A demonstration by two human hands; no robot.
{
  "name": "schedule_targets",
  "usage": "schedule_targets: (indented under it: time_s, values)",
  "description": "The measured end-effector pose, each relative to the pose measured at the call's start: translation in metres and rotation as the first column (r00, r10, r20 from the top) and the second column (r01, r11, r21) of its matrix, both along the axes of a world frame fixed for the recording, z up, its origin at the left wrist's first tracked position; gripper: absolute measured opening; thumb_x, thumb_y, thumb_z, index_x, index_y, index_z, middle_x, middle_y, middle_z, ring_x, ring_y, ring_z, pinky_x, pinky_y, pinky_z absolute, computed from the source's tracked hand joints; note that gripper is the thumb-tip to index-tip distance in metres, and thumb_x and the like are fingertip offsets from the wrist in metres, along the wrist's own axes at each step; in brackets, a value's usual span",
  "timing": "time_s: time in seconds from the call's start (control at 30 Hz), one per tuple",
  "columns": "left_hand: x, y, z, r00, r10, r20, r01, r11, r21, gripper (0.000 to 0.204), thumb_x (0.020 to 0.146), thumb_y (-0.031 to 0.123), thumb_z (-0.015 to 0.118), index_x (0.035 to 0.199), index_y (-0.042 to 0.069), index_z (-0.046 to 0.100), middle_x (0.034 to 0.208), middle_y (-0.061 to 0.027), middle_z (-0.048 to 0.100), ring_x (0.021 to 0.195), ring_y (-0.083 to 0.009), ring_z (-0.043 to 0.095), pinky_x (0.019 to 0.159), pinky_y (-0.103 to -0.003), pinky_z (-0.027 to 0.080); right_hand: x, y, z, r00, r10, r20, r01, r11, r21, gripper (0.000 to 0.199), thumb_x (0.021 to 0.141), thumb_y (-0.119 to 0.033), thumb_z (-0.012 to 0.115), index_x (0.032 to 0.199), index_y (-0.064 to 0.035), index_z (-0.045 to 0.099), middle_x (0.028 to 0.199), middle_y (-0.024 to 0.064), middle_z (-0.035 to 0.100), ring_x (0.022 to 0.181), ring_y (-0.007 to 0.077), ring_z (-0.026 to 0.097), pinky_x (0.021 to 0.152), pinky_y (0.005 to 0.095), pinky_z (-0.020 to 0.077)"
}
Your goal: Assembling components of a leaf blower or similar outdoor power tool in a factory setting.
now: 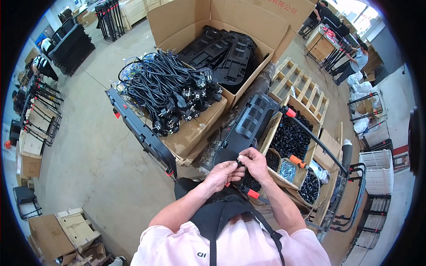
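Observation:
My left hand and my right hand meet in front of my body, fingertips pinched together around a small black part. Fingers cover most of that part, so its exact kind does not show. Just beyond my hands lies a black plastic housing with a raised, slotted cover. Red-ended black tube pieces are close by, one red end below my right hand. To the right, a wooden tray holds black caps, silvery screws and an orange power screwdriver.
Black power cords with plugs pile on a carton at left. Behind stands a large cardboard box of black plastic panels. A long black panel leans beside the cords. A wooden pallet lies right; people work farther off.

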State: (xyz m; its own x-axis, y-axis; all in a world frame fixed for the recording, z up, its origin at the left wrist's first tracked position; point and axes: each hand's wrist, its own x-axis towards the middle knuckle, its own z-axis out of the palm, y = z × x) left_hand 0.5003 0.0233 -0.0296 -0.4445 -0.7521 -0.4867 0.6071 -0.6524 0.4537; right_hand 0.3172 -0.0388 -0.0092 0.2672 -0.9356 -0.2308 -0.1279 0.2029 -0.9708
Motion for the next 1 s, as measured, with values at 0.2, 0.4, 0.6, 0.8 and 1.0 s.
schedule_targets:
  time_s: [0.2,0.4,0.6,0.8,1.0]
  values:
    - [-0.003,-0.003,-0.001,1.000,0.021,-0.006,-0.021,0.999,0.046,0.028,0.114,0.025,0.051,0.126,0.001,0.061,0.117,-0.0131,0.073,0.101,-0.0214,0.073,0.088,-0.034,0.062,-0.004,-0.002,0.031,0.837,0.114,-0.535,-0.376,0.829,-0.413,0.021,0.094,-0.014,0.071,0.110,-0.0005,0.074,0.104,0.0168,0.075,0.100,0.0342,0.072,0.089,0.0415,0.0582]
    - [-0.007,-0.008,-0.011,0.996,0.085,0.013,-0.086,0.995,0.048,0.029,0.115,0.025,0.049,0.120,0.002,0.066,0.109,-0.0138,0.076,0.093,-0.0212,0.076,0.081,-0.031,0.065,-0.006,-0.007,0.049,0.739,0.157,-0.655,-0.584,0.634,-0.507,0.031,0.089,-0.020,0.076,0.112,-0.0004,0.075,0.108,0.0169,0.077,0.101,0.0339,0.072,0.090,0.0430,0.0584]
    - [-0.002,-0.016,0.016,0.997,0.054,0.057,-0.055,0.998,0.013,0.043,0.115,0.036,0.045,0.132,0.000,0.061,0.122,-0.0146,0.073,0.107,-0.0259,0.072,0.093,-0.039,0.059,-0.015,-0.058,0.042,0.758,0.015,-0.652,-0.479,0.691,-0.541,0.029,0.089,-0.023,0.077,0.110,-0.0026,0.077,0.109,0.0176,0.077,0.101,0.0348,0.073,0.091,0.0423,0.0586]
    - [0.004,0.004,0.014,0.998,0.023,0.063,-0.023,1.000,0.013,0.045,0.115,0.037,0.046,0.136,0.000,0.060,0.125,-0.0145,0.073,0.105,-0.0246,0.075,0.088,-0.037,0.062,-0.031,-0.178,0.018,0.752,-0.325,-0.573,-0.326,0.573,-0.752,0.030,0.085,-0.024,0.079,0.109,-0.0071,0.079,0.110,0.0109,0.073,0.107,0.0330,0.066,0.097,0.0426,0.0526]
    - [0.009,0.032,0.019,0.987,0.002,0.161,-0.008,0.999,0.035,0.048,0.115,0.038,0.046,0.142,0.000,0.057,0.129,-0.0157,0.071,0.108,-0.0252,0.073,0.090,-0.037,0.061,-0.011,-0.225,-0.007,0.711,-0.304,-0.634,-0.381,0.592,-0.710,0.025,0.082,-0.025,0.080,0.103,-0.0103,0.082,0.109,0.0069,0.071,0.110,0.0297,0.064,0.099,0.0447,0.0505]
